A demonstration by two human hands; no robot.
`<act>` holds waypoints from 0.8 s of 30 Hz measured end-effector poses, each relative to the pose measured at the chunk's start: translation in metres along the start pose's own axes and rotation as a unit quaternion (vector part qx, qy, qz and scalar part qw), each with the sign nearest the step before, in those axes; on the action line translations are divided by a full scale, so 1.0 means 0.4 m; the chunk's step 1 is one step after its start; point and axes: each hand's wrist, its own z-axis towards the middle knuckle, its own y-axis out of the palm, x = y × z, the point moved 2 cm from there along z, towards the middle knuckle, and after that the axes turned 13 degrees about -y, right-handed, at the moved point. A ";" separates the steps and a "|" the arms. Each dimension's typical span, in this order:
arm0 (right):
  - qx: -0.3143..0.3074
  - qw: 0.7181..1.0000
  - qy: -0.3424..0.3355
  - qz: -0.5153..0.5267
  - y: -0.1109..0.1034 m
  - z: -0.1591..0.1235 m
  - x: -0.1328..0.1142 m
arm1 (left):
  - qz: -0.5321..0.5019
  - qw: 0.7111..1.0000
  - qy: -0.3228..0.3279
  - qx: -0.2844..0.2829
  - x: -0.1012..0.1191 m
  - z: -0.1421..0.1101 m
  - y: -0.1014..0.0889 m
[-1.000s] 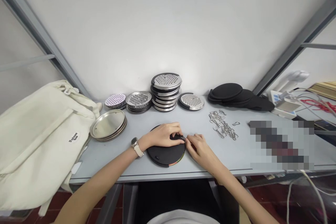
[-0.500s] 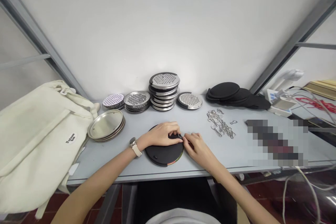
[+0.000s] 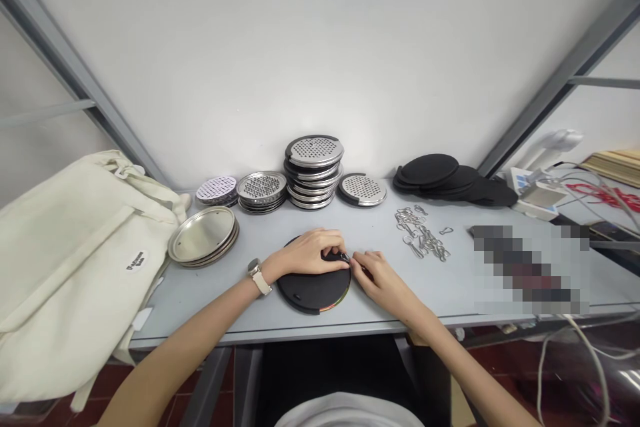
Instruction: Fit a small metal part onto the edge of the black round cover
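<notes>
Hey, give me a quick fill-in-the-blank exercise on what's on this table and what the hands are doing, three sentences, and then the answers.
1. A wristwatch with a pale strap is on the ____ wrist.
2. The left hand rests on a round ____ disc, with the right hand at its edge.
3. Loose metal clips lie to the ____ of both hands.

Missing words: left, black, right.
</notes>
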 end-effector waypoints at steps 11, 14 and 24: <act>0.016 1.000 0.008 0.011 -0.003 -0.005 -0.002 | -0.026 1.000 -0.011 -0.010 -0.002 -0.001 0.002; 0.012 1.000 -0.002 0.009 -0.001 -0.004 0.000 | -0.028 0.999 -0.016 -0.013 -0.003 -0.001 0.002; -0.015 1.000 -0.021 -0.007 0.006 0.000 0.008 | -0.014 1.000 -0.002 -0.021 0.001 -0.007 0.004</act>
